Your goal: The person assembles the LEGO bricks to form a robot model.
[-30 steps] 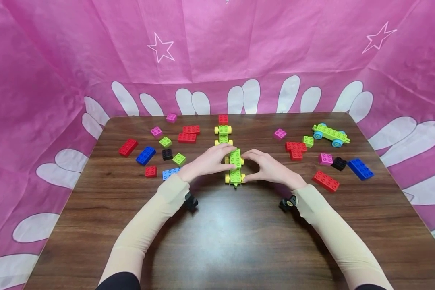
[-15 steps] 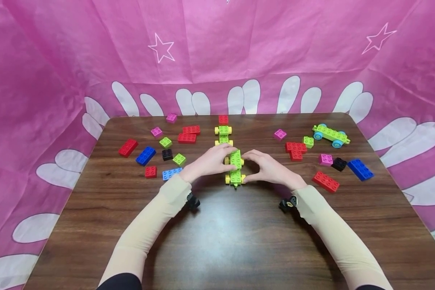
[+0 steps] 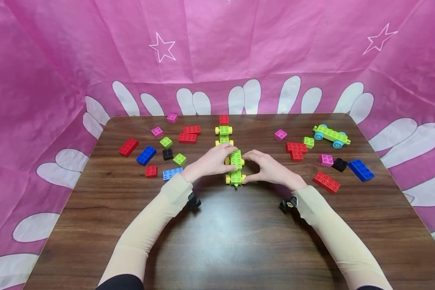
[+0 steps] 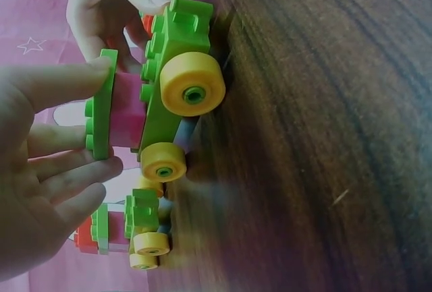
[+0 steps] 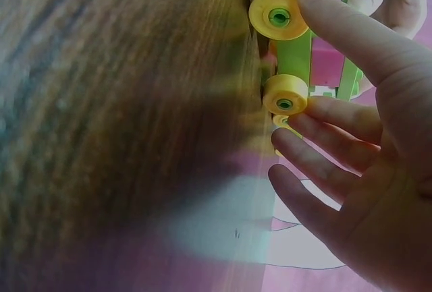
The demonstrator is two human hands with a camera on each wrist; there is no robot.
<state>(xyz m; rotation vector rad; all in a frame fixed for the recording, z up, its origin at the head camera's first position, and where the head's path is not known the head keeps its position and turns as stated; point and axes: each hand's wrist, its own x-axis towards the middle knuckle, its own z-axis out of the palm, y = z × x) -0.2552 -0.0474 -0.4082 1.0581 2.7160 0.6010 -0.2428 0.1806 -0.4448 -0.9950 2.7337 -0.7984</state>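
Note:
At the table's middle stands a toy car base (image 3: 235, 179), green with yellow wheels. On it sits a pink brick (image 4: 127, 110) topped by a flat green brick (image 4: 103, 103). My left hand (image 3: 212, 161) pinches this flat brick between thumb and fingers at its two ends. From the other side my right hand (image 3: 270, 169) holds the car base, its thumb on the near wheel (image 5: 279, 12) and its index finger at the far wheel (image 5: 285, 95). Just beyond, a second car (image 3: 223, 129) with yellow wheels carries a red brick at its far end in the left wrist view.
Left of the hands lie loose bricks, among them a blue brick (image 3: 146, 155), a light blue brick (image 3: 172, 174) and a black brick (image 3: 167, 154). To the right are joined red bricks (image 3: 296, 151), a long red brick (image 3: 326, 182) and a blue-wheeled green car (image 3: 331, 136).

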